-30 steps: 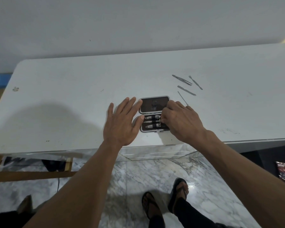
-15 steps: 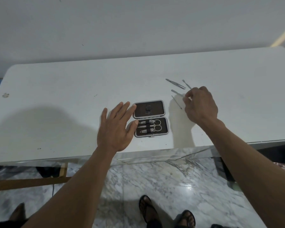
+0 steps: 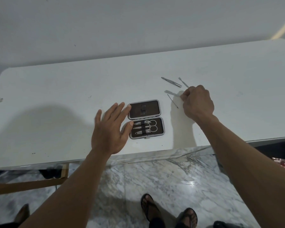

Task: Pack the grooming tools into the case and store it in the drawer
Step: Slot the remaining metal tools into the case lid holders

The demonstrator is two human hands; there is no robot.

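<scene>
The case (image 3: 146, 118) lies open on the white table (image 3: 56, 99), near its front edge, with scissors (image 3: 150, 125) and clippers strapped in its nearer half; the left hand (image 3: 110, 129) rests flat and spread, fingertips touching the case's left side; right of the case, the right hand (image 3: 197, 102) pinches one end of the flat file (image 3: 170, 92); tweezers (image 3: 171, 81), a forked pusher (image 3: 182, 81) and a thin pick (image 3: 172, 101) lie beside it.

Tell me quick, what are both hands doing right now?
Left hand: open, fingers spread, resting flat beside the case, holding nothing.
Right hand: fingers closed, pinching one end of the flat metal tool on the table.
</scene>
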